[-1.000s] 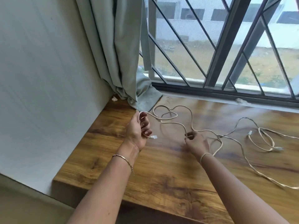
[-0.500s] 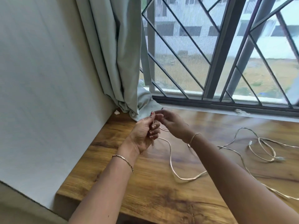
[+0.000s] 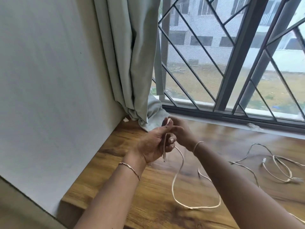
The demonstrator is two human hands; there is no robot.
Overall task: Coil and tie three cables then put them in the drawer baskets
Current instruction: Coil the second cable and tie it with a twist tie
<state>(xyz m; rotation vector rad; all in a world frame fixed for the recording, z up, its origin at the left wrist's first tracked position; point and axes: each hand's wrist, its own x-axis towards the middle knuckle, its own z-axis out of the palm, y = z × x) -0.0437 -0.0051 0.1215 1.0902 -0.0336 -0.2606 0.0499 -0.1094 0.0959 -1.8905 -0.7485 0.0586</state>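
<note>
A long cream cable [image 3: 177, 171] hangs from both hands and loops over the wooden desk [image 3: 115, 176]. My left hand [image 3: 153, 142] is raised palm-up, its fingers curled round a folded stretch of the cable, one short end dangling below the palm. Just behind it, my right hand [image 3: 182, 132] pinches the same cable near the left fingertips. Another tangle of cream cable [image 3: 279, 169] with a white plug lies on the desk at the right. No drawer or baskets are in view.
A grey-green curtain [image 3: 132, 63] hangs in the corner, its hem pooled on the desk behind the hands. A barred window [image 3: 231, 63] runs along the back. A pale wall [image 3: 49, 80] bounds the desk on the left. A white scrap [image 3: 125, 119] lies in the corner.
My right hand moved left from the desk up to my left hand, bringing cable with it. The cable's loops left the desk's middle and now hang from both raised hands.
</note>
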